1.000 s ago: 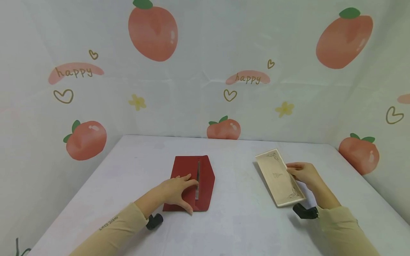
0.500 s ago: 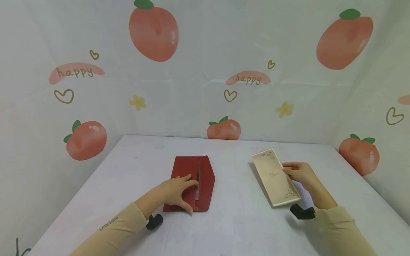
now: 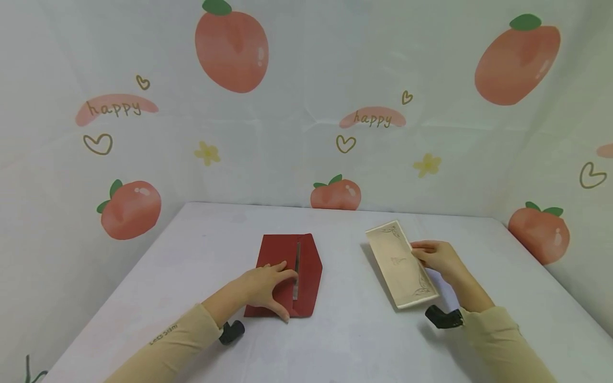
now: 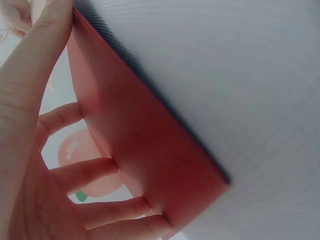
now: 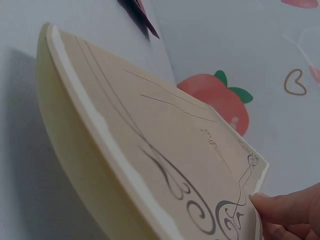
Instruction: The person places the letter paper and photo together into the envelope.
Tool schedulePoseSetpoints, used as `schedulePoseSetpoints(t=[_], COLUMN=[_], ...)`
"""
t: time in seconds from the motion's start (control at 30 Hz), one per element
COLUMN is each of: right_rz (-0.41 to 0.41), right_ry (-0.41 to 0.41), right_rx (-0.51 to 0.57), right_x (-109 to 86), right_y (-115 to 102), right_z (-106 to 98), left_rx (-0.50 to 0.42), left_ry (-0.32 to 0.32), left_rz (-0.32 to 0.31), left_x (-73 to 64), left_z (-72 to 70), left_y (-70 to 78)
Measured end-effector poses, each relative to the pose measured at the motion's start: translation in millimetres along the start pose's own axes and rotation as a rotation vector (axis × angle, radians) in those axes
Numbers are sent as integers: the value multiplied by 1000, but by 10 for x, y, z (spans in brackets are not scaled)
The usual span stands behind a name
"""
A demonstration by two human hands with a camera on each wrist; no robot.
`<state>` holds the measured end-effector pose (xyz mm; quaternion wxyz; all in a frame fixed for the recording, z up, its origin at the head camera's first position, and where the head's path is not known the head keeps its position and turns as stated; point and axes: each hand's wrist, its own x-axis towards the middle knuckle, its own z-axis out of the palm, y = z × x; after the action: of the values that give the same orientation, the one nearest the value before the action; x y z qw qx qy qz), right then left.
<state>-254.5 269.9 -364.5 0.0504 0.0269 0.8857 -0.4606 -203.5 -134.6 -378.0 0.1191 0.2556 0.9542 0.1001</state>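
Observation:
On the white table lies a red envelope [image 3: 270,250] with its pointed flap spread to the right. A narrow grey strip [image 3: 295,291] shows along the base of that flap. My left hand [image 3: 261,284] rests on the envelope with fingers spread; in the left wrist view its fingertips press along the red paper [image 4: 130,135]. Over the right part of the table, my right hand [image 3: 438,258] pinches a cream folded card [image 3: 397,263] by its right edge. The card is tilted, bears dark scrollwork at its corners, and its layers part in the right wrist view.
White tabletop [image 3: 342,330] separates the envelope from the card. Behind it hangs a white cloth [image 3: 287,138] printed with peaches and hearts. Black camera pieces [image 3: 232,332] sit at both wrists.
My right hand has carried the card a little to the left, toward the envelope. The left hand and the envelope have stayed in place.

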Motion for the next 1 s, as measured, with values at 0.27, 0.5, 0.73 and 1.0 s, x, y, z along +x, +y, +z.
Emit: schedulePoseSetpoints(t=[0.27, 0.5, 0.73, 1.0], right_rz=[24, 10, -1, -16], right_ry=[-4, -20, -33, -41], right_rx=[-5, 22, 47, 45], right_x=[6, 33, 53, 58], right_y=[-62, -87, -97, -115], right_z=[48, 77, 127, 167], left_rx=[5, 13, 3, 6], left_ry=[-3, -4, -4, -6], left_rz=[-5, -9, -4, -7], left_x=[10, 9, 2, 1], left_z=[-2, 1, -2, -5], left_y=[3, 5, 11, 18])
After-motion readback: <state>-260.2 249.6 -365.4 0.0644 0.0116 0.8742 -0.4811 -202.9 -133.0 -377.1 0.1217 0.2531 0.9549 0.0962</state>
